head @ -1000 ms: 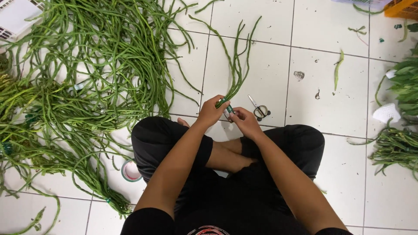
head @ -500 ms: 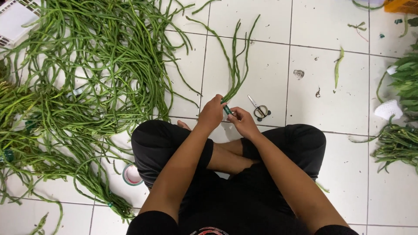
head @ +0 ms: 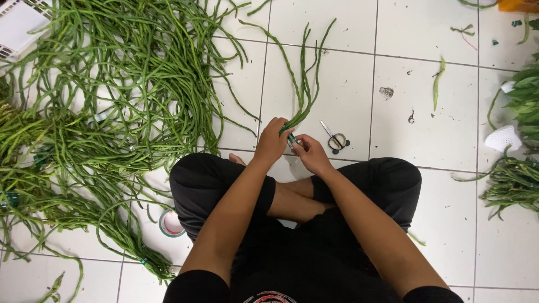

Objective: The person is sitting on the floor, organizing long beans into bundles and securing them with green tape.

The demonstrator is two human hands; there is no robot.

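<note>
1. One person sits cross-legged on a white tile floor (head: pixel 449 123), and two bare hands show.
2. The left hand (head: pixel 272 140) is curled tight around the bottom ends of a small bunch of long beans (head: pixel 303 92). The fingers are closed all the way.
3. The bunch has about five or six long green beans. They fan out away from the person and lie on the floor just in front of the knees.
4. The right hand (head: pixel 310 154) is mostly closed too. Its fingertips pinch a little strip of green tape (head: pixel 292 138) at the bottom of the bunch, right beside the left hand. The two hands touch there.
5. One pair of small scissors (head: pixel 335 138) lies on the floor just to the right of the hands. No hand touches it.
6. One roll of tape (head: pixel 170 223) lies on the floor beside the person's left knee.
7. One very big heap of loose long beans (head: pixel 112 95) covers the floor on the left. There are too many to count.
8. One white basket (head: pixel 19 25) peeks in at the top left corner.
9. One more pile of beans (head: pixel 514 182) lies at the right edge, well apart from the hands.
10. One single short bean (head: pixel 437 84) lies alone on the floor farther out to the right.
</note>
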